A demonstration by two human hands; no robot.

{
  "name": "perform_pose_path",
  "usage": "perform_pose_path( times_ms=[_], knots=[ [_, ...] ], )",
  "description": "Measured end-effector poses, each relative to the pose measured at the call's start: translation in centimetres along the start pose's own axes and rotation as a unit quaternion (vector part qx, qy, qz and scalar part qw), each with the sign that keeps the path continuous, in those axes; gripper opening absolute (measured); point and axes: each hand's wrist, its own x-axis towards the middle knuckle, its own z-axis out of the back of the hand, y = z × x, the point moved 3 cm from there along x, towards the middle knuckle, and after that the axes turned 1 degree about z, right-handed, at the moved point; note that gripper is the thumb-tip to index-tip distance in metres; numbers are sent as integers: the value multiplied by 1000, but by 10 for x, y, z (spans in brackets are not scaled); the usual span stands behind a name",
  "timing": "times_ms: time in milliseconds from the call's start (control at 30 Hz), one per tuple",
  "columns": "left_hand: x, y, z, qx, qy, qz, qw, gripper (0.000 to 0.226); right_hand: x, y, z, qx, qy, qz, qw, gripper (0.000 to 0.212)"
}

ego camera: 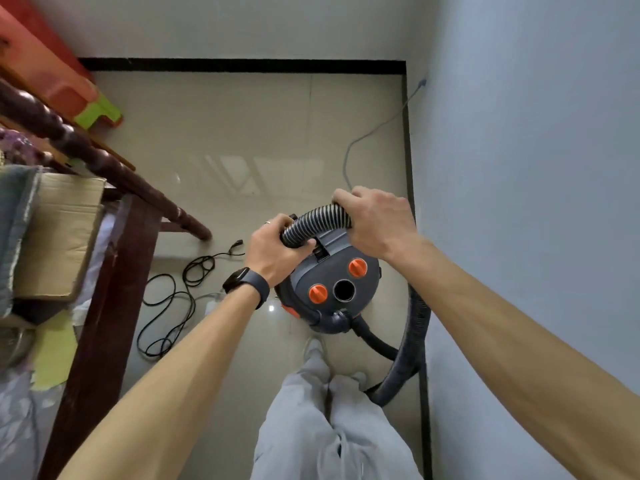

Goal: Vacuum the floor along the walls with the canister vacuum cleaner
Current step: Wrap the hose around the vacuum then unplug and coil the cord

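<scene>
A dark grey canister vacuum cleaner point(332, 282) with two orange knobs and a round open port stands on the beige tiled floor point(242, 133) close to the right wall point(519, 168). A ribbed black hose point(313, 221) arches over its top. My left hand point(277, 247) grips the hose's left part and my right hand point(375, 220) grips its right part. More hose point(408, 348) loops from the canister's near side down along the wall by my legs.
A black skirting strip point(242, 65) edges the far and right walls. A dark wooden bed frame point(114, 237) with a cardboard box point(65, 230) fills the left. A black power cord point(173, 299) lies coiled on the floor. A grey cable point(374, 129) runs to the right wall. Stacked plastic stools point(69, 88) stand far left.
</scene>
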Motion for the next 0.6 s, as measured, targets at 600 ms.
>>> perform_pose_path(
  times_ms=[600],
  knots=[
    [-24,86,14,69,87,115,987,30,-104,-109,-53,126,-205,-348,906,17]
  ],
)
